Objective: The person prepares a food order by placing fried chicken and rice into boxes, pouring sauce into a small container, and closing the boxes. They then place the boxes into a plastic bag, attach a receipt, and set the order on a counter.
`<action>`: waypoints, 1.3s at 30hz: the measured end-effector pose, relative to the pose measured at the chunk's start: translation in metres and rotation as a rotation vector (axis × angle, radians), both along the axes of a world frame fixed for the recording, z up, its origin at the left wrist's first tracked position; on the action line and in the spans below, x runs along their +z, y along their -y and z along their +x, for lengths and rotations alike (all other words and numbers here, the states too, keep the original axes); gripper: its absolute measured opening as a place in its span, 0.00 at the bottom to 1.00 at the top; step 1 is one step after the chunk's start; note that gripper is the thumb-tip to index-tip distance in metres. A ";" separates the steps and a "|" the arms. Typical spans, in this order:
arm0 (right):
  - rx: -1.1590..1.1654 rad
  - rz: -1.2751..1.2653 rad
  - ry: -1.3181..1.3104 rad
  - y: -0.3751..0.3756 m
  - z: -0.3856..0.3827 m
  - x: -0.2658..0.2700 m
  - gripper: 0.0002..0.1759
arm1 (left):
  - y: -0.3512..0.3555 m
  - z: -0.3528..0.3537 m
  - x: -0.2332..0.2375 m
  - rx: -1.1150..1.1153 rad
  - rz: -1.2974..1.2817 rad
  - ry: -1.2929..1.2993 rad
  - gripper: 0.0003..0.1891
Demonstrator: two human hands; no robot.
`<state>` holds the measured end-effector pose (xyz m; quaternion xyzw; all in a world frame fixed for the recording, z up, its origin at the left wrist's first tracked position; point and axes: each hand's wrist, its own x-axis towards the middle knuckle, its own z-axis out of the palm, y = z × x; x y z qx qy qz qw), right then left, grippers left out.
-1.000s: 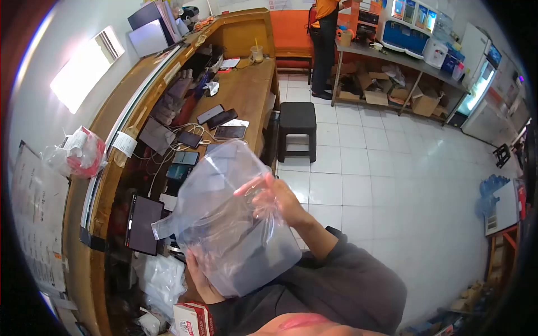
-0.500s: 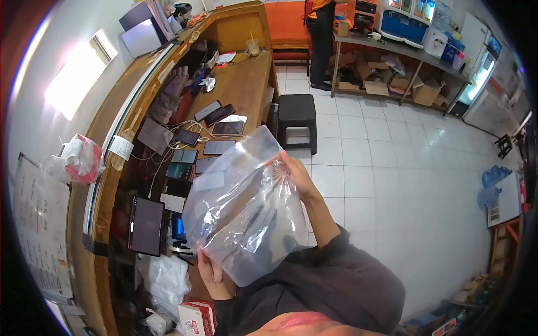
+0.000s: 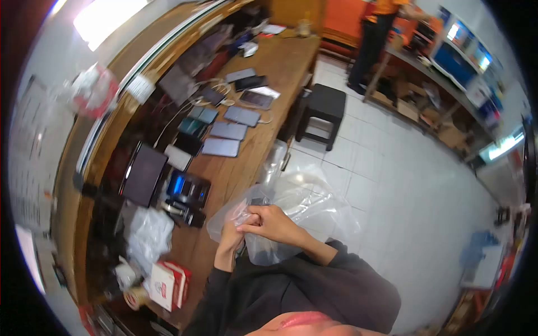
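Observation:
A large clear plastic bag (image 3: 314,196) hangs in front of my body, crumpled and spread out to the right over the floor side. My right hand (image 3: 272,223) is closed on the bag, its fingers curled inward. Close against it, my left hand (image 3: 231,236) grips the same bag, with its fingertips partly covered by the film. The two hands meet near the front edge of the wooden desk (image 3: 252,162). Several phones lie on the desk beyond them, among them a grey-blue phone (image 3: 221,147).
Left of my hands are a black device with a blue screen (image 3: 189,189), a dark tablet (image 3: 144,175), white plastic bags (image 3: 150,235) and a red-and-white box (image 3: 168,285). A black stool (image 3: 322,112) stands beyond the desk edge. Farther off, a person (image 3: 375,45) stands by a metal table.
My hands have come together from opposite sides of the bag, the right one moving down and left. The bag has folded and swung rightward. My view has turned and shifted.

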<state>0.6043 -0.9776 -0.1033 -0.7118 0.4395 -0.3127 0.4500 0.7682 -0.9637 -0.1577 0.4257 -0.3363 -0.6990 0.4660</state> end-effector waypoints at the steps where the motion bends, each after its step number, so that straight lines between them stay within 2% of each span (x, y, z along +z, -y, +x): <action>1: 0.056 0.007 -0.001 -0.001 0.004 -0.004 0.24 | -0.005 0.001 -0.001 -0.023 0.053 -0.041 0.13; 2: 0.147 0.148 0.108 0.000 0.007 -0.009 0.23 | -0.009 0.003 -0.003 -0.011 0.034 -0.094 0.19; 3: 0.230 0.292 0.214 0.003 0.009 -0.013 0.22 | -0.014 0.009 -0.009 0.030 0.033 -0.094 0.19; 4: 0.262 0.304 0.213 0.008 0.010 -0.025 0.22 | -0.023 0.014 -0.019 0.021 0.148 -0.199 0.21; 5: 0.441 0.361 0.329 0.013 0.010 -0.039 0.20 | -0.031 0.016 -0.013 0.007 0.267 -0.308 0.24; 6: 0.614 0.414 0.447 0.018 0.008 -0.050 0.18 | -0.032 0.014 -0.008 0.025 0.123 -0.128 0.18; 7: 0.558 0.254 0.268 0.029 -0.002 -0.047 0.15 | -0.028 0.023 0.013 -0.056 -0.090 0.446 0.14; 8: 0.497 0.087 0.091 0.047 -0.015 -0.040 0.12 | -0.024 0.041 0.011 0.069 -0.244 0.728 0.10; 9: 0.242 0.078 0.094 0.062 -0.024 -0.033 0.11 | -0.020 0.059 0.010 0.221 -0.344 1.041 0.09; 10: -0.013 0.068 0.095 0.074 -0.034 -0.027 0.10 | -0.020 0.067 0.033 0.448 -0.310 1.127 0.07; 11: -0.062 -0.172 -0.084 0.084 -0.041 -0.028 0.09 | -0.021 0.074 0.049 0.477 -0.289 1.193 0.04; 13: -0.166 -0.335 0.158 0.070 -0.024 -0.026 0.06 | -0.022 0.065 0.047 0.681 -0.537 1.277 0.05; 14: -0.161 -0.334 0.161 0.060 -0.015 -0.029 0.06 | -0.027 0.064 0.038 0.685 -0.534 1.281 0.05; 16: -0.157 -0.136 0.338 0.038 0.005 -0.046 0.12 | -0.035 0.062 0.012 0.623 -0.424 1.076 0.07; 18: 0.012 -0.158 0.139 -0.001 0.028 -0.064 0.14 | -0.056 0.032 0.000 0.412 -0.295 0.816 0.10; 19: 0.112 -0.076 0.106 -0.026 0.041 -0.073 0.13 | -0.068 0.018 -0.011 0.296 -0.347 0.931 0.12; 20: 0.165 -0.204 0.053 -0.044 0.039 -0.080 0.12 | -0.093 0.022 -0.062 0.371 -0.452 1.119 0.12; 21: 0.217 -0.331 -0.002 -0.056 0.037 -0.087 0.11 | -0.106 0.028 -0.066 0.422 -0.473 1.170 0.10; 22: 0.123 -0.454 0.068 -0.043 0.021 -0.110 0.09 | -0.120 0.034 -0.069 0.475 -0.490 1.222 0.08; 23: 0.029 -0.573 0.139 -0.021 -0.005 -0.129 0.08 | -0.127 0.045 -0.026 0.500 -0.423 1.141 0.07; 25: -0.288 -0.222 -0.061 -0.010 -0.054 -0.072 0.07 | -0.160 0.080 -0.016 0.812 -0.188 1.184 0.07; 26: -0.278 -0.217 -0.071 -0.025 -0.056 -0.068 0.07 | -0.176 0.073 -0.015 0.816 -0.173 1.179 0.07; 28: -0.348 -0.651 -0.065 -0.044 -0.049 -0.061 0.08 | -0.194 0.060 -0.015 0.978 -0.210 1.087 0.15; 29: -0.344 -0.650 -0.069 -0.060 -0.045 -0.064 0.08 | -0.204 0.049 -0.021 0.980 -0.204 1.084 0.15; 31: -0.205 -0.254 0.223 -0.101 -0.031 -0.077 0.09 | -0.220 0.016 -0.036 0.936 -0.314 0.999 0.16; 33: 0.005 -0.246 0.218 -0.147 -0.018 -0.101 0.09 | -0.241 -0.032 -0.040 0.735 -0.177 0.993 0.15; 34: 0.179 -0.272 0.154 -0.170 -0.020 -0.104 0.10 | -0.258 -0.030 -0.044 0.742 -0.145 0.988 0.15; 35: 0.199 -0.244 0.144 -0.171 -0.036 -0.115 0.10 | -0.277 -0.014 -0.048 0.907 -0.224 1.031 0.16; 36: 0.002 -0.039 0.099 -0.153 -0.060 -0.130 0.10 | -0.295 0.003 -0.052 1.070 -0.307 1.079 0.17; 37: -0.103 -0.095 0.018 -0.149 -0.072 -0.126 0.10 | -0.312 0.008 -0.056 1.230 -0.398 1.125 0.17; 38: -0.210 -0.141 -0.065 -0.144 -0.084 -0.122 0.09 | -0.328 0.004 -0.059 1.229 -0.371 1.131 0.17; 39: -0.218 -0.450 -0.167 -0.150 -0.088 -0.105 0.09 | -0.340 0.000 -0.062 1.241 -0.294 1.066 0.19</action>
